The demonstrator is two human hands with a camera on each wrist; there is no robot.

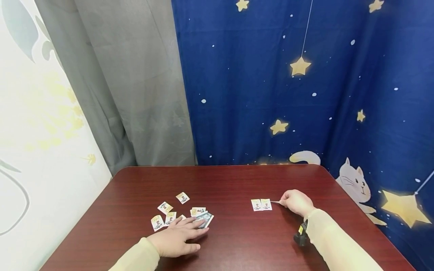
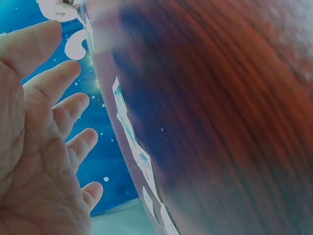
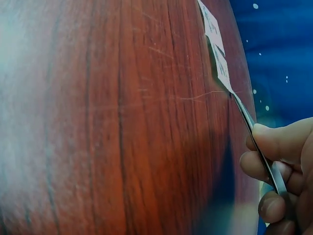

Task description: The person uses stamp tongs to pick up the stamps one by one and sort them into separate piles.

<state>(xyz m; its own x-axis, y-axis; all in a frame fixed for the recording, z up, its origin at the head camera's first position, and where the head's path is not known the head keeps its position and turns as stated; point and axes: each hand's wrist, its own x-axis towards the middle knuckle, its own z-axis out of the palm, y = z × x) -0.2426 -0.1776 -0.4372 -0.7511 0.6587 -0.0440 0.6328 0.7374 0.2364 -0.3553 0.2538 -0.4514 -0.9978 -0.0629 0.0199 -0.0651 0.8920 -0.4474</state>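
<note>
a slim, silvery metal tool, tweezer-like in shape, is grasped in the right hand, pinched between thumb and fingers. its tip is pointed away from the palm and is brought to the near edge of a small white square card with yellow and dark print. that card is set just to the left of the right hand, and a matching white card is placed close beside it on the far side — both are laid flat on the dark red-brown wood-grain surface, well apart from the left hand.

nothing is grasped by the left hand: its fingers are extended and spread, palm down, over the near side of a loose group of similar small white printed cards. a blue-grey card is seen by its fingertips, partly overlapped with the group; whether it is touched cannot be told.

pale yellow sleeves are worn on both arms, and a small black device is fixed at the right wrist. behind the surface, a dark blue star-printed curtain is hung beside a grey curtain.
</note>
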